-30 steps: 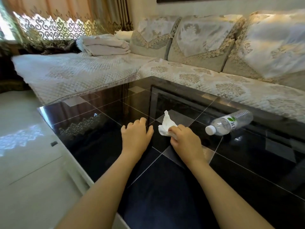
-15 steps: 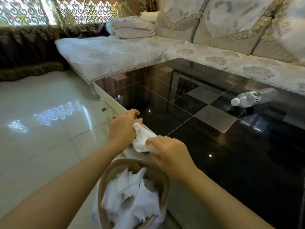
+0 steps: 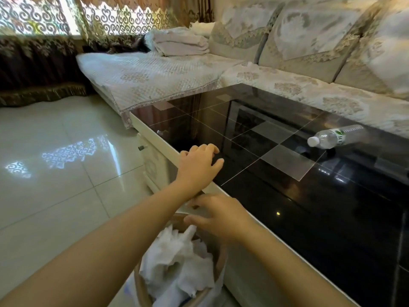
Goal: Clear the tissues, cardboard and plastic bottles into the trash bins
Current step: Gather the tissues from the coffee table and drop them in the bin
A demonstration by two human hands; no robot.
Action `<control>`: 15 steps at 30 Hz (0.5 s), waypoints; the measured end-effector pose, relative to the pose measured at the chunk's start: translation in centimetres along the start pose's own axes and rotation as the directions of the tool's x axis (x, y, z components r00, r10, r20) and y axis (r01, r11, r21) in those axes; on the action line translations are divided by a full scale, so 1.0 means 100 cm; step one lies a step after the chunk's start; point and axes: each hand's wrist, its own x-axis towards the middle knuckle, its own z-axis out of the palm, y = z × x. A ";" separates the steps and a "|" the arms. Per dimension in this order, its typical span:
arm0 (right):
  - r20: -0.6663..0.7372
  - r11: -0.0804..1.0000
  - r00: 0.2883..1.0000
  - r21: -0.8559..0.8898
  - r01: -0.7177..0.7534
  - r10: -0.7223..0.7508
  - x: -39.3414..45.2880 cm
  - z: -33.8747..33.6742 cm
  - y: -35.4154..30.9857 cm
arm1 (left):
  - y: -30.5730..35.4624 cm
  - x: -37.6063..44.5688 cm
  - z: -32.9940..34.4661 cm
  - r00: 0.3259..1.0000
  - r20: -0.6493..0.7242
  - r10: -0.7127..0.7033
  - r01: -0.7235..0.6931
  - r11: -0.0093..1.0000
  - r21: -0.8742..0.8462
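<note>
Hiding behind forearm: trash bin [image 3: 221, 260] rim.

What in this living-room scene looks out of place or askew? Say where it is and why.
A plastic bottle lies on its side on the black table, near the sofa, rather than standing or binned. The trash bin beside the table is heaped with tissues.

Home living rm — sofa [image 3: 287, 69], curtains [image 3: 124, 18]

Both empty hands [image 3: 200, 166] hover above the tissue-filled bin [image 3: 141, 289] beside the table [image 3: 309, 218].
</note>
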 end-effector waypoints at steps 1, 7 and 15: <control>0.024 0.998 1.000 0.061 -0.009 0.008 -0.004 -0.010 0.006 | 0.009 0.007 0.004 1.000 0.000 0.007 -0.007 1.000 -0.017; -0.267 0.990 0.958 -0.059 -0.129 0.109 -0.034 -0.060 0.065 | 0.078 0.066 0.034 0.986 0.040 0.163 -0.159 0.984 -0.077; -0.547 0.797 0.699 -0.091 -0.597 0.461 -0.070 -0.078 0.157 | 0.168 0.121 0.090 0.931 0.236 0.277 -0.278 0.960 -0.027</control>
